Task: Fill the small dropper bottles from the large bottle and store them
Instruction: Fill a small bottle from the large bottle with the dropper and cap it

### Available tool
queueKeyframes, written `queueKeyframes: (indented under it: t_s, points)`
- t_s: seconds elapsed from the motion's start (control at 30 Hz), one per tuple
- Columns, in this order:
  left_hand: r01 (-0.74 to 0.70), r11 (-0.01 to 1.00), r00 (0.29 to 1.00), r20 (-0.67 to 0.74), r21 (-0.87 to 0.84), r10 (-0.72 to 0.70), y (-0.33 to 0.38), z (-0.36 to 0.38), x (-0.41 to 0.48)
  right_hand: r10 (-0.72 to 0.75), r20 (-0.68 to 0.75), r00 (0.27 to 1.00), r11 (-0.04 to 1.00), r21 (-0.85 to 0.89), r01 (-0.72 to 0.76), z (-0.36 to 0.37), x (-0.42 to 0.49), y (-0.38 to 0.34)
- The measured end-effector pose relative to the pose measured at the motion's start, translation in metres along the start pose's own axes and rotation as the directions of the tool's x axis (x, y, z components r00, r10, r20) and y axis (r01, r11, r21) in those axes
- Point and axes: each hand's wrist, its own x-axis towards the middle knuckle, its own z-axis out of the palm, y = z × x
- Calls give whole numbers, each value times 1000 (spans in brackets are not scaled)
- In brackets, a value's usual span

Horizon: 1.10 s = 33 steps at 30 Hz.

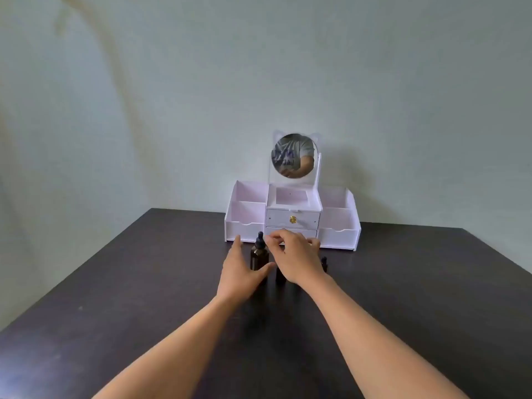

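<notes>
Amber-brown glass with a round body and a black rubber dropper cap [260, 239]: the large bottle [259, 256] stands upright near the middle of the dark brown table [144, 283]. It is just in front of the white and pale pink plastic organiser [339, 237], which sits at the far edge and carries a round mirror [293, 155]. Two small dark dropper bottles stand to the right of the large one. One [279, 276] is largely hidden beneath the right hand, and the other [324, 262] stands a little farther right, apart from both hands. The left hand [240, 273] is open, with straight fingers along the bottle's left side and the thumb reaching across the near side of its base. Contact with the glass cannot be confirmed. The right hand [296, 256] hovers above and to the right of the bottle, its curled fingertips close to the dropper cap. Whether it pinches anything cannot be told.

Handling assessment: the bottle is rigid, smooth and breakable, likely heavier than it looks if full, and tall enough to tip if nudged high up. The sound hold is round the straight body below the shoulder, with the other hand's fingertips turning the cap at its ribbed collar. The soft bulb should be avoided, since it yields and would expel liquid. The small bottles are judged light and easily knocked over, so each should be steadied at its body while it is being filled.
</notes>
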Motion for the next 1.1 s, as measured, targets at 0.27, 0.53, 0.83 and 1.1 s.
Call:
queueKeyframes:
  t_s: [0.27, 0.53, 0.83, 1.1]
  points:
    - [71, 991, 997, 3, -115, -71, -17, 24, 6, 21, 165, 986, 1000, -18, -19, 6, 42, -6]
    - [83, 995, 997, 6, -49, -82, -34, 30, 14, -3, 242, 970, 989, -142, 38, 14, 61, -7]
    - [80, 996, 997, 20, -32, -80, -33, 29, 13, -95, 353, 931, 963, -205, 176, 15, 73, -12]
    - [99, 994, 995, 18, -46, -99, -33, 27, 13, -73, 515, 854, 981, -118, 155, -6, 78, -21]
